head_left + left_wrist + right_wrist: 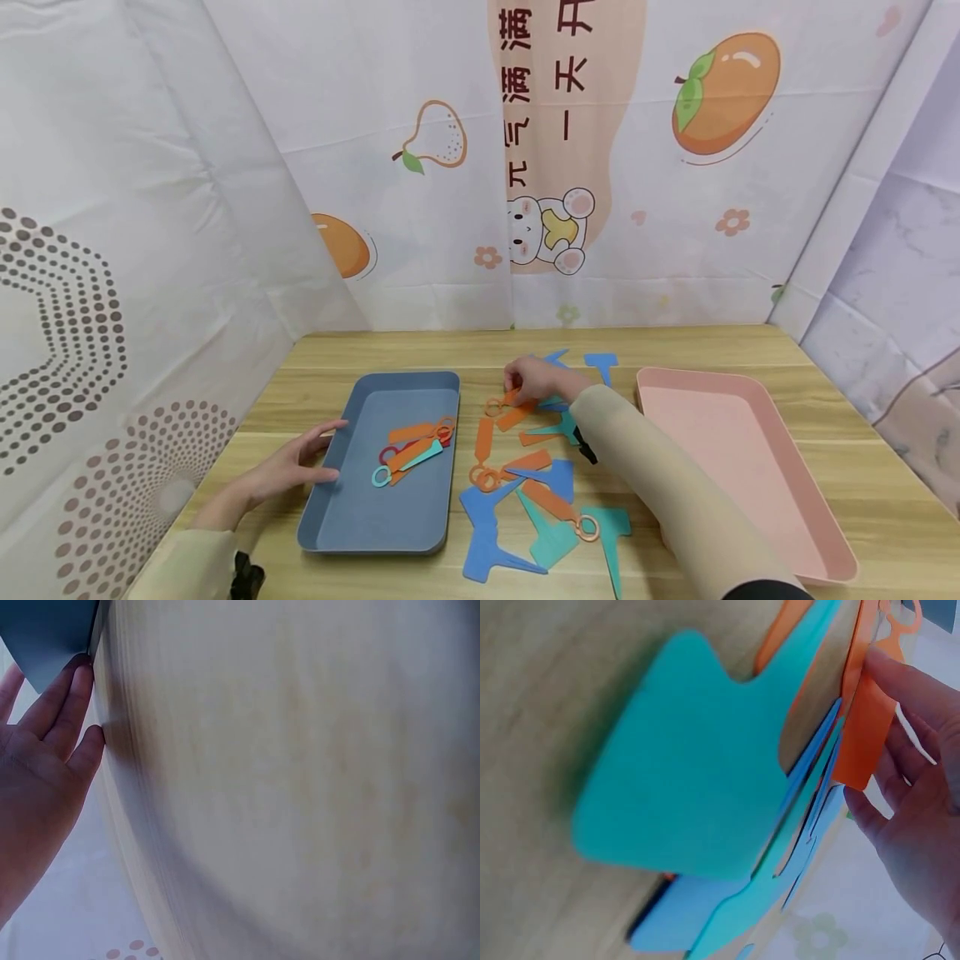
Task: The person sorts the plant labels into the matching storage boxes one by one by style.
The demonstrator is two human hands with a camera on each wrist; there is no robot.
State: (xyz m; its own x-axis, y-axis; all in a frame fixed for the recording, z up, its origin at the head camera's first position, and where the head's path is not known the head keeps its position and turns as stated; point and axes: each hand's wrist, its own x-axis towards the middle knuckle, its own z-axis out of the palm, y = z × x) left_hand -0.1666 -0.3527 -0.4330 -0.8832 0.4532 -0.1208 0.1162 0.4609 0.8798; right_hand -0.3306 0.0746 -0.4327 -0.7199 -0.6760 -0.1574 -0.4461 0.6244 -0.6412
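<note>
My right hand (542,379) pinches a flat orange plastic plant label (870,735) between thumb and fingers, at the far end of a loose pile. In the right wrist view, a large teal T-shaped plant label (682,765) lies close to the camera, with blue ones (690,911) partly beneath it. My left hand (281,471) rests at the left side of a blue-grey tray (341,525), its fingers loosely extended against the wall. Inside that tray lie several looped labels in orange (408,432), red (387,454) and teal (382,476).
A pink tray (720,450) stands at the right, beside my right forearm. Between the trays, more orange looped labels (484,437), blue T-shaped labels (483,558) and teal ones (611,533) overlap on the wooden table (337,354). A printed curtain (442,292) hangs behind.
</note>
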